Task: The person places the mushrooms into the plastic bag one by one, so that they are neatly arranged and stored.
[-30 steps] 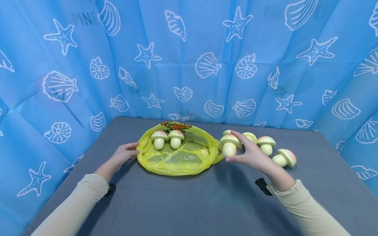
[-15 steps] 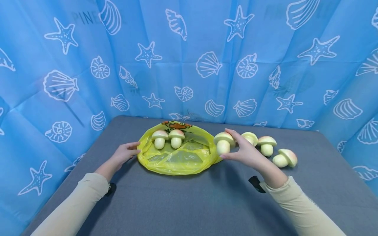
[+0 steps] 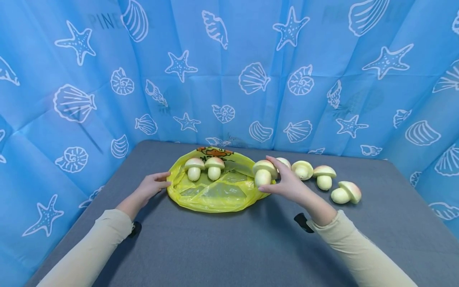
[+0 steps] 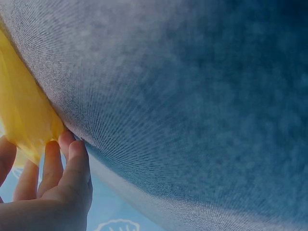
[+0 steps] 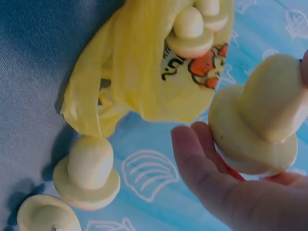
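My right hand (image 3: 288,183) holds a toy mushroom (image 3: 263,175), pale stem down and cap up, over the right rim of a yellow plastic bag (image 3: 211,203). In the right wrist view the fingers lie along the cap of that mushroom (image 5: 269,106), and the thumb is at the stem's end. At the bag's left rim, my left hand (image 3: 150,189) pinches the plastic; the left wrist view shows fingertips (image 4: 52,150) against the yellow film (image 4: 26,110). Inside the wide-mouthed bag, a mushroom (image 3: 194,167) stands beside another mushroom (image 3: 214,167).
Right of the bag, more mushrooms sit on the grey table (image 3: 215,247): one partly behind my right hand, a tipped one (image 3: 302,170), an upright one (image 3: 324,177) and one on its side (image 3: 346,192). A blue shell-print curtain (image 3: 229,79) stands behind the table.
My right hand has carried its mushroom leftward from the mushroom group to the bag's right rim. Another mushroom behind that hand has come into view. My left hand stays put.
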Motion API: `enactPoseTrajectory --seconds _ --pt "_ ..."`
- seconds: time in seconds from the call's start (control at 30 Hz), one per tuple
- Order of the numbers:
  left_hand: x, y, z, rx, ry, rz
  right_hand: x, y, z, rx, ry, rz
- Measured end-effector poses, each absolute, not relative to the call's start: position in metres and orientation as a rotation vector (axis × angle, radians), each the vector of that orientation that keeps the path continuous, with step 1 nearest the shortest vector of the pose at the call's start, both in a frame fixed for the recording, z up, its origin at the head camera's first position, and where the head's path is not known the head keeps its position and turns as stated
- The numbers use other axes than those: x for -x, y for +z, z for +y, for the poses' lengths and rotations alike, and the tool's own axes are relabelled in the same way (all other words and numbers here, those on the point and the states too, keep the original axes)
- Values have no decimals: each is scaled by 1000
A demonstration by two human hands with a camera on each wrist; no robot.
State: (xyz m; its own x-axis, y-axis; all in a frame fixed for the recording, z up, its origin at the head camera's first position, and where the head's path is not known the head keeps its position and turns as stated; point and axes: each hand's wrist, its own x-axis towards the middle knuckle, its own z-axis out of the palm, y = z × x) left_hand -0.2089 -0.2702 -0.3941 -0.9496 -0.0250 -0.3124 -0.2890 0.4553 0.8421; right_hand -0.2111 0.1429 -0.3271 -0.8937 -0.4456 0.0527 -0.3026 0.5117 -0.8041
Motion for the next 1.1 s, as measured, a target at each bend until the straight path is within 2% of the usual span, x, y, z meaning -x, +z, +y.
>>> enactPoseTrajectory --seconds 0.37,1.1 --pt "210 -396 -270 274 1494 2455 218 -343 121 694 -1316 2586" --pt "209 -394 -269 272 1475 2463 239 -351 84 801 -1182 2607"
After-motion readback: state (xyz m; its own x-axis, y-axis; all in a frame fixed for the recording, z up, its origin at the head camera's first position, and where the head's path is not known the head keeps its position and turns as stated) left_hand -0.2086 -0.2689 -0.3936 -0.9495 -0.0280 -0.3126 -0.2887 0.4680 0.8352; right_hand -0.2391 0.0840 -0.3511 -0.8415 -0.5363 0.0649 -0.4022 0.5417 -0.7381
